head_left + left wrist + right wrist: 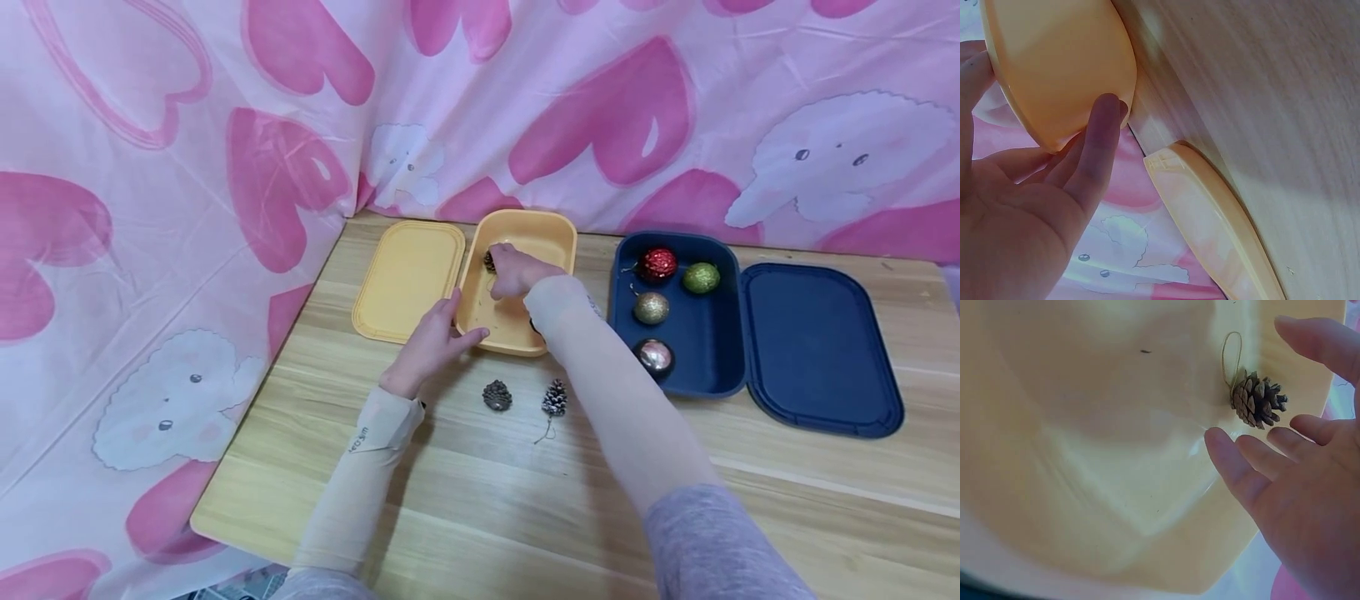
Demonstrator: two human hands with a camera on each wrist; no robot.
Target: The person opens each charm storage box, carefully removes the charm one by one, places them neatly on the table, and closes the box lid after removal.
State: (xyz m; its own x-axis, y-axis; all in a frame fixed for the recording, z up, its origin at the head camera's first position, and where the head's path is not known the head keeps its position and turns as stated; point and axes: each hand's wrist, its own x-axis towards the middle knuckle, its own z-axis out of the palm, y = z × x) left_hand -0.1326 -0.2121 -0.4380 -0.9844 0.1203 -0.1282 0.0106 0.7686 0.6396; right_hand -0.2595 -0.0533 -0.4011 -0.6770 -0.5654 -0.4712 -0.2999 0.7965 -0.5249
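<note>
A yellow box [551,237] stands at the back of the table. Against its outer corner rests my left hand [426,346], thumb and fingers extended; the left wrist view shows the fingers touching the outer wall. My right hand [517,271] reaches inside the box. In the right wrist view its spread fingers lie close about a brown pinecone [1257,400] with a gold string loop, which sits by the inner wall; nothing is pinched. On the table in front of the box lie a brown pinecone [497,396] and a white-tipped pinecone [555,398] with a string.
A yellow lid [410,279] lies left of the box. To the right, a navy box [716,333] contains a red ornament [658,264], a green one, a gold one and a shiny ball. A navy lid [821,346] lies beside it. Pink heart-patterned cloth [600,108] hangs behind.
</note>
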